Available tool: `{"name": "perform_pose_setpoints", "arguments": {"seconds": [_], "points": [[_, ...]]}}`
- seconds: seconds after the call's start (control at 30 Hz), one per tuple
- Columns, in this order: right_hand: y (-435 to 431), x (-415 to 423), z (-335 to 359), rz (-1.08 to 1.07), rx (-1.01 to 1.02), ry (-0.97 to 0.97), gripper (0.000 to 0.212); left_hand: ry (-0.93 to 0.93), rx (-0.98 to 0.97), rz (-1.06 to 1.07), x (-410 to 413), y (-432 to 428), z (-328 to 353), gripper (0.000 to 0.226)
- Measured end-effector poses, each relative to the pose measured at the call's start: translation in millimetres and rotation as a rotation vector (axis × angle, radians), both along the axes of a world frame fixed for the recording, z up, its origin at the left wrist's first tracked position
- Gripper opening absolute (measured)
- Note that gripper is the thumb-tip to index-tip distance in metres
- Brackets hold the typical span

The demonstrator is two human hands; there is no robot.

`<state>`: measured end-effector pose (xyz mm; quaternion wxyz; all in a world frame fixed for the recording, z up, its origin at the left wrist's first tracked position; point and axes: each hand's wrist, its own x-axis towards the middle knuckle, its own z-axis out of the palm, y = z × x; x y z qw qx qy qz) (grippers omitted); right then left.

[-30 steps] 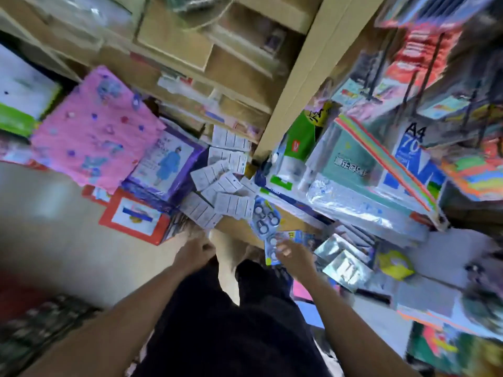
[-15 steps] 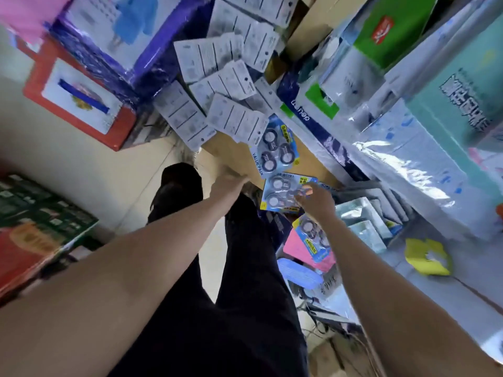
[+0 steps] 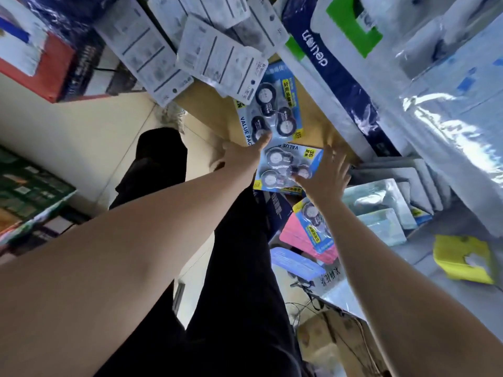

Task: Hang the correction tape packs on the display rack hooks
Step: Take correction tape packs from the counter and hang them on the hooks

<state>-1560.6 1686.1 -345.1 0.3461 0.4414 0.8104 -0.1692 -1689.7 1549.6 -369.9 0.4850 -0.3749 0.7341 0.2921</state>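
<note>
I have both hands down at the correction tape packs.
The right hand [image 3: 326, 176] is spread wide, thumb touching the lower pack [image 3: 283, 161] on the brown surface [image 3: 321, 123]. The left hand [image 3: 242, 156] has its thumb against the upper pack [image 3: 269, 110]; its fingers are hidden, so I cannot tell its grip.

Right hand [image 3: 326, 176], fingers spread, is touching the lower correction tape pack [image 3: 283, 164]; left hand [image 3: 241, 157] is thumbing the upper pack [image 3: 272, 107].
</note>
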Motion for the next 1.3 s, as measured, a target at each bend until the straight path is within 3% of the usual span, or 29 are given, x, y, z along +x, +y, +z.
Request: {"name": "perform_pose_setpoints", "arguments": {"seconds": [0.03, 0.1, 0.13, 0.23, 0.3, 0.43, 0.5, 0.6, 0.77, 0.83, 0.93, 1.03, 1.1, 1.3], "points": [[-2, 1, -2, 0.014, 0.020, -0.001, 0.113, 0.026, 0.015, 0.005, 0, -4, 7, 0.131], [-5, 2, -2, 0.041, 0.026, 0.009, 0.113, 0.088, 0.086, 0.003, -2, -17, 13, 0.068], [-7, 2, -2, 0.057, 0.022, 0.027, 0.111, 0.101, 0.108, 0.012, -3, -27, 15, 0.047], [-11, -1, -4, 0.051, 0.001, 0.081, 0.104, 0.100, 0.173, 0.096, -12, -53, 18, 0.022], [-14, -4, -7, 0.007, -0.008, 0.132, 0.104, 0.041, 0.210, 0.124, -19, -66, 18, 0.018], [-27, -14, -9, -0.170, 0.075, 0.175, 0.104, -0.120, 0.276, 0.187, -28, -86, 20, 0.049], [-35, -23, -8, -0.276, 0.098, 0.182, 0.096, -0.139, 0.306, 0.162, -28, -91, 22, 0.046], [-43, -36, -13, -0.359, 0.052, 0.267, 0.090, -0.029, 0.277, 0.116, -33, -98, 26, 0.025], [-41, -50, -19, -0.451, -0.029, 0.537, 0.081, 0.100, 0.250, 0.008, -52, -121, 29, 0.030], [-48, -47, -16, -0.519, -0.008, 0.574, 0.075, 0.122, 0.257, -0.049, -59, -130, 32, 0.020], [-76, -31, -11, -0.631, 0.050, 0.473, 0.068, 0.168, 0.254, -0.103, -66, -139, 37, 0.018], [-105, -24, -10, -0.743, 0.033, 0.308, 0.080, 0.227, 0.283, -0.227, -74, -145, 43, 0.032], [-115, -29, -11, -0.787, 0.036, 0.256, 0.087, 0.241, 0.307, -0.319, -83, -146, 46, 0.027], [-125, -49, -13, -0.945, 0.007, 0.304, 0.093, 0.288, 0.289, -0.555, -125, -160, 50, 0.031]]}}
